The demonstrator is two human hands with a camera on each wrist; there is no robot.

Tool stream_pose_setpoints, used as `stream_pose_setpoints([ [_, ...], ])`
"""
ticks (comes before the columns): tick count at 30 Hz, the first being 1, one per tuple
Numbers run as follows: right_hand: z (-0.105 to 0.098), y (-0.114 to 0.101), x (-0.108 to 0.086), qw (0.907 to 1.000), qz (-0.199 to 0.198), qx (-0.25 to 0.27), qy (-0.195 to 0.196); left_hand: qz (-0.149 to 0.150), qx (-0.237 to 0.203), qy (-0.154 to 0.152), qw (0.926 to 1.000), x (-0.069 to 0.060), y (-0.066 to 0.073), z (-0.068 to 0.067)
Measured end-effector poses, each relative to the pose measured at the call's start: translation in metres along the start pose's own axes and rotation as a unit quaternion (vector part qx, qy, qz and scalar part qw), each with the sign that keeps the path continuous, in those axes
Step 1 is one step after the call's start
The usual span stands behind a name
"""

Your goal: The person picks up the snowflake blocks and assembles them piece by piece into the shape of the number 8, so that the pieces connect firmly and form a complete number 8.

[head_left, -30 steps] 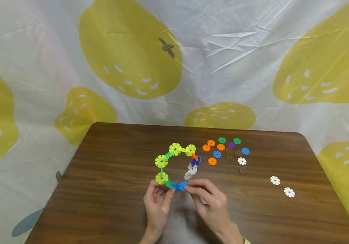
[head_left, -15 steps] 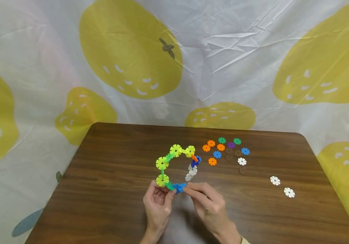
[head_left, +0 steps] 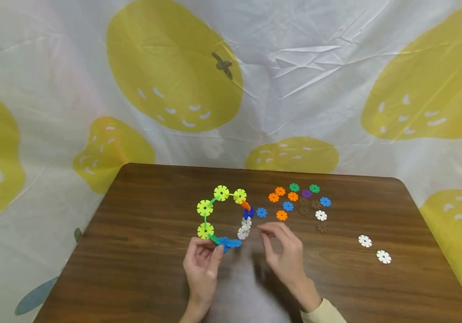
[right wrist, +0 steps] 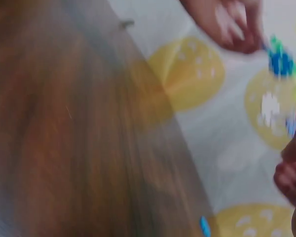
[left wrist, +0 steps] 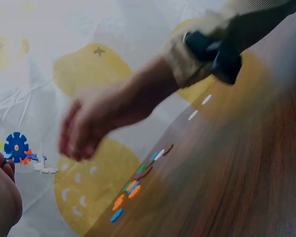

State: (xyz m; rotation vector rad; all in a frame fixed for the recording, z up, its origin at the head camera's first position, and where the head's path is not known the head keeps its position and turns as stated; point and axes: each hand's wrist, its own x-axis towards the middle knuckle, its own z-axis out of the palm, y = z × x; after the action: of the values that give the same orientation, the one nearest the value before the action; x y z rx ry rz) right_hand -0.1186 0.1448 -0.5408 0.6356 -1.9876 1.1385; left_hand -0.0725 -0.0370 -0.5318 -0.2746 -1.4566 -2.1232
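My left hand (head_left: 202, 269) pinches a curved chain of notched plastic discs (head_left: 205, 231) above the table, at its green and blue lower end. The chain runs through yellow and green discs to an orange disc (head_left: 246, 205), a dark blue disc (head_left: 249, 213) and white discs (head_left: 243, 233). A gap shows between the light blue end disc (head_left: 235, 243) and the white ones. To the right of it, my right hand (head_left: 285, 253) is raised, its fingers loosely bent, with nothing visible between them. In the left wrist view, a blue disc (left wrist: 16, 146) shows beside my left hand (left wrist: 5, 197).
On the brown table (head_left: 154, 202) lie several loose discs: orange (head_left: 281, 215), green (head_left: 294, 187), purple (head_left: 306, 194), brown (head_left: 303, 211) and white (head_left: 321, 215). A blue disc (head_left: 261, 212) lies nearest the chain. Two white discs (head_left: 364, 241) lie farther right. A fruit-patterned cloth (head_left: 198, 148) hangs behind.
My right hand has let go of the blue end of the chain and drawn away to the right. The left hand has shifted slightly left with the chain, uncovering a blue disc on the table.
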Motion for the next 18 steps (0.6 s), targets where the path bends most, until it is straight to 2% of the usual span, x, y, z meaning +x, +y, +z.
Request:
stream_pose_setpoints([
  [3, 0.002, 0.025, 0.005, 0.9945, 0.085, -0.052, -0.034, -0.007, 0.005, 0.007, 0.9999, 0.001, 0.0, -0.003],
  [7, 0.011, 0.056, 0.01, 0.9747, 0.164, -0.111, -0.104, -0.016, 0.009, 0.011, 0.9998, 0.001, -0.001, -0.004],
  [13, 0.028, 0.082, 0.018, 0.9347, 0.225, -0.169, -0.217, -0.021, 0.013, 0.012, 0.9996, 0.001, -0.001, -0.005],
  [18, 0.034, 0.088, 0.022, 0.9151, 0.258, -0.182, -0.251, -0.025, 0.013, 0.013, 0.9995, 0.001, 0.0, -0.005],
])
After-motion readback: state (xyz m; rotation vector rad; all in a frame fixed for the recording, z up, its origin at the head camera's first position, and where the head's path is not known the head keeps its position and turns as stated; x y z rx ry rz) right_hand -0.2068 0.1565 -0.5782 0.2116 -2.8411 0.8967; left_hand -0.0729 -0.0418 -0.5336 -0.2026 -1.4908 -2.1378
